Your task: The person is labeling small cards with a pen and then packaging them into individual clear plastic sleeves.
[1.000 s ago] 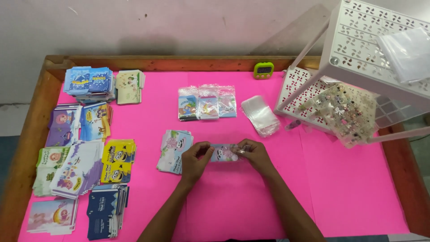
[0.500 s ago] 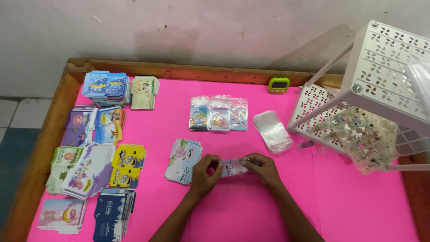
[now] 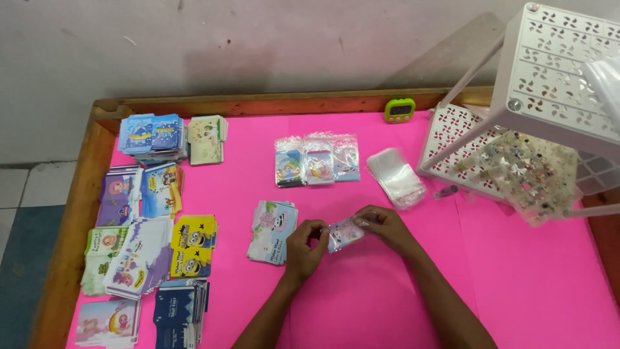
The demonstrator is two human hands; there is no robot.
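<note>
Pink tabletop (image 3: 361,304): left hand (image 3: 305,249) and right hand (image 3: 385,226) together pinch a small packet (image 3: 344,233) beside card stack (image 3: 272,231).

Both hands meet over the pink tabletop (image 3: 516,291), the left hand (image 3: 305,245) and right hand (image 3: 386,226) pinching a small clear packet (image 3: 344,232) between them. Just left lies a card stack (image 3: 272,231). Three filled packets (image 3: 316,159) sit beyond, beside a pile of empty sleeves (image 3: 395,178). A white rack (image 3: 555,84) stands at right.
</note>
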